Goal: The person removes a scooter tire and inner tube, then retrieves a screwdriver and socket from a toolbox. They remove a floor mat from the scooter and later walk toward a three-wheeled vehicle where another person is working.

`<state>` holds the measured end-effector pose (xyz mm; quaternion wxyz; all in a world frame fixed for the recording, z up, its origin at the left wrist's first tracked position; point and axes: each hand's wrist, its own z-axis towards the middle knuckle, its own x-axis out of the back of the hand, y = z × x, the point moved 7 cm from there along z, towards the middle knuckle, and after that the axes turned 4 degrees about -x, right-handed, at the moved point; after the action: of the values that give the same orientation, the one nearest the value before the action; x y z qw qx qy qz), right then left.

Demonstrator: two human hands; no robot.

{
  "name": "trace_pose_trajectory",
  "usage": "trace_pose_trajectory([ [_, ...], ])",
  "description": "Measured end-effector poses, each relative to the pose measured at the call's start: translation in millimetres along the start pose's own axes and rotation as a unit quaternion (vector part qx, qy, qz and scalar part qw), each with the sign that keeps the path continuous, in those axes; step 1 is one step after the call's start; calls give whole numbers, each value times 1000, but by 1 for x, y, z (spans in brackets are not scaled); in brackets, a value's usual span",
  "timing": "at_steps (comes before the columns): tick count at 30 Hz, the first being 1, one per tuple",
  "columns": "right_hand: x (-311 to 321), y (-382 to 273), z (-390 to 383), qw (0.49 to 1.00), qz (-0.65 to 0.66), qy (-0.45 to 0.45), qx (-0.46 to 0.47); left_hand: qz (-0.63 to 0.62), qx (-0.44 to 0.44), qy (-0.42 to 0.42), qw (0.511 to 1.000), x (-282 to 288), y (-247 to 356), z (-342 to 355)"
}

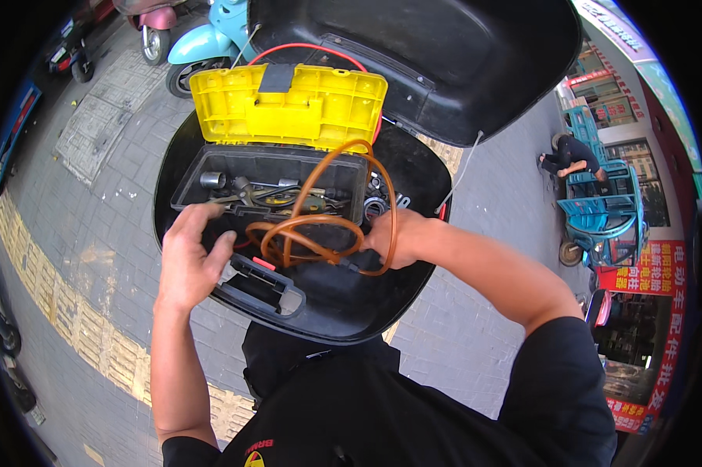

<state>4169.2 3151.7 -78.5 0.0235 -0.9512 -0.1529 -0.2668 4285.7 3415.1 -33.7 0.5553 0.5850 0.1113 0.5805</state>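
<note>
A black top case [351,323] stands in front of me with its lid [444,70] raised. Inside sits a dark toolbox [191,187], its yellow lid [288,117] tipped back, holding several hand tools and a metal socket [212,180]. My left hand [187,257] is at the toolbox's near left edge, thumb and fingers apart. An orange-brown hose [304,222] lies in loose loops over the toolbox's right side. My right hand [401,237] is closed at the right side of the coil, fingertips partly hidden, and one loop passes across it. A grey-black plastic tray [269,288] lies at the case's near left.
A red cable [312,47] curves behind the yellow lid. Thin stay cords [463,167] link case and lid. A turquoise scooter [199,50] and a pink one [152,27] stand beyond. At right a person [576,156] bends beside a blue three-wheeler [600,202] near shopfronts.
</note>
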Motion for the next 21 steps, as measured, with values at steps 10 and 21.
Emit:
trace_pose_trajectory([
  [10, -21, 83, -248, 767, 440, 462, -73, -129, 70, 112, 983, 38, -2, -30],
  [21, -390, 11, -287, 131, 856, 496, 56, -277, -102, -31, 955, -188, 240, -4],
])
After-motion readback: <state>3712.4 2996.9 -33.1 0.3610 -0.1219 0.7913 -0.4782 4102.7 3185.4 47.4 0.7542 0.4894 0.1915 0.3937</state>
